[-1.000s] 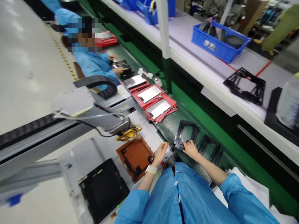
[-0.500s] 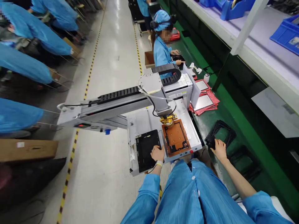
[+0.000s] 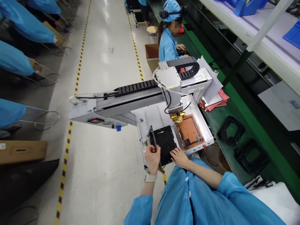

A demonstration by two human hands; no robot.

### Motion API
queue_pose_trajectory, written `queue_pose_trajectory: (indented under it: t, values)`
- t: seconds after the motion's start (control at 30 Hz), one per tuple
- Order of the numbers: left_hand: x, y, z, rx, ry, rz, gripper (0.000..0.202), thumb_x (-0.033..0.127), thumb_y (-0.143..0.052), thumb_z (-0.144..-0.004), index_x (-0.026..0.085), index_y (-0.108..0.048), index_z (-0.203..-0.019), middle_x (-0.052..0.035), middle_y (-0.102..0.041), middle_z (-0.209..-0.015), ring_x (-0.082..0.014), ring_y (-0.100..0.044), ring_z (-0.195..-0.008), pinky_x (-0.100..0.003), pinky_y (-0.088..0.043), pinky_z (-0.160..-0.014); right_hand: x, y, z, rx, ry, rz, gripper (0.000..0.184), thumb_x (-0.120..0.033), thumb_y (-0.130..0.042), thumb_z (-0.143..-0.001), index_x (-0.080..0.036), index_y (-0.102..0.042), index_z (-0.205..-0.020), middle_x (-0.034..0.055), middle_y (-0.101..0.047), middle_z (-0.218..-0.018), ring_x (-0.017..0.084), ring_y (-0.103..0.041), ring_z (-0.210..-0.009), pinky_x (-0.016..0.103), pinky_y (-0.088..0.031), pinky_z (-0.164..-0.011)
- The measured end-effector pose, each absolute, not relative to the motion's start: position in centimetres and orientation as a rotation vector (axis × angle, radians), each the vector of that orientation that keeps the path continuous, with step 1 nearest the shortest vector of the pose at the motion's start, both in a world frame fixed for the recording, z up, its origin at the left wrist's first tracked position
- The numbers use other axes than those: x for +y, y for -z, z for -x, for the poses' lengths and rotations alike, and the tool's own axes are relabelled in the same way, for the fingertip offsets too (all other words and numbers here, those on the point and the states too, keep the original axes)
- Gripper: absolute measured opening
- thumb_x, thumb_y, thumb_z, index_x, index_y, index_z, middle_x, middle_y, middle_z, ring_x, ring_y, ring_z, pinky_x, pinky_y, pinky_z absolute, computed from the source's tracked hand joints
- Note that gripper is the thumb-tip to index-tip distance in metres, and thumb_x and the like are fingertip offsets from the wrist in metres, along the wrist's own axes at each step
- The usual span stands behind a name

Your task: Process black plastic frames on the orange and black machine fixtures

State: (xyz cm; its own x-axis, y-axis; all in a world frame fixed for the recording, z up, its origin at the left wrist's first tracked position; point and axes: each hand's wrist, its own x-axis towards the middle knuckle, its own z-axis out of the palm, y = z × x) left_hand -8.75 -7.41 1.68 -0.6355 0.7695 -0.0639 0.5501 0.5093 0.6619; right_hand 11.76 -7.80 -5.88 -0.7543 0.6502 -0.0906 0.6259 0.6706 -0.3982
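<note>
I have the left hand (image 3: 152, 156) pinching a thin dark piece (image 3: 153, 136), lifted and not flat, at the black plate (image 3: 166, 144)'s left side. The right hand (image 3: 180, 157) touches the plate's right edge; its grip I can't tell. Loose frames (image 3: 222, 132) remain well right of the plate.

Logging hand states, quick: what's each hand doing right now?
Left hand: closed, holding a thin dark piece tilted up.
Right hand: open, at the edge of the black panel.

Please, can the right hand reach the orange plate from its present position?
Probably yes: the right hand is close to the orange plate, and nothing visible blocks its near edge; only the gold head hangs over a far corner.
</note>
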Motion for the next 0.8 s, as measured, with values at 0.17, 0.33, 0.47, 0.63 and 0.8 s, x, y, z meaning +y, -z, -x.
queue_pose_trajectory:
  t: [0.17, 0.33, 0.47, 0.63, 0.8]
  values:
    - [-11.8, -3.9, 17.9, 2.356, -1.126, -0.704, 0.041, 0.06, -0.073, -0.081, 0.024, -0.054, -0.08, 0.0078, -0.048, -0.068, -0.0131, -0.047, -0.065, -0.029, -0.038, -0.065, -9.6, 7.9, -8.6, -3.013, -0.513, 0.891, 0.04, -0.022, -0.06, -0.108, -0.006, -0.062, -0.145, 0.0178, -0.07, -0.13, 0.03, -0.058, -0.121, 0.044, -0.046, -0.109]
    - [-13.4, -3.6, 20.9, 2.318, -1.186, -0.477, 0.047, 0.064, -0.077, -0.073, 0.021, -0.059, -0.08, 0.0063, -0.054, -0.071, -0.0128, -0.049, -0.069, -0.029, -0.039, -0.067, -8.8, 7.4, -7.9, -3.08, -0.608, 0.996, 0.025, -0.025, -0.067, -0.105, -0.007, -0.073, -0.121, 0.016, -0.069, -0.115, 0.031, -0.058, -0.118, 0.047, -0.047, -0.109]
    - [-13.3, -3.5, 21.2, 2.313, -1.164, -0.492, 0.048, 0.066, -0.076, -0.074, 0.021, -0.059, -0.079, 0.0066, -0.053, -0.07, -0.0125, -0.047, -0.068, -0.03, -0.039, -0.067, -7.5, 5.9, -7.3, -3.11, -0.64, 0.98, 0.013, -0.019, -0.066, -0.105, -0.011, -0.076, -0.107, 0.0133, -0.069, -0.11, 0.028, -0.056, -0.114, 0.045, -0.046, -0.109]
    - [-13.6, -3.3, 22.0, 2.337, -1.136, -0.405, 0.05, 0.067, -0.078, -0.069, 0.02, -0.063, -0.082, 0.005, -0.058, -0.072, -0.014, -0.051, -0.07, -0.032, -0.042, -0.07, -7.2, 1.3, -8.5, -3.036, -0.753, 0.916, 0.016, -0.02, -0.064, -0.107, -0.013, -0.078, -0.104, 0.0111, -0.069, -0.108, 0.026, -0.054, -0.109, 0.043, -0.046, -0.102]
    - [-13.7, -3.1, 22.7, 2.344, -1.074, -0.381, 0.061, 0.068, -0.078, -0.066, 0.019, -0.07, -0.1, -0.0005, -0.069, -0.084, -0.0195, -0.06, -0.081, -0.036, -0.047, -0.076, -7.6, -7.4, -12.1, -2.783, -0.679, 0.809, 0.014, -0.017, -0.064, -0.108, -0.016, -0.076, -0.113, 0.0083, -0.069, -0.109, 0.023, -0.053, -0.105, 0.039, -0.045, -0.095]
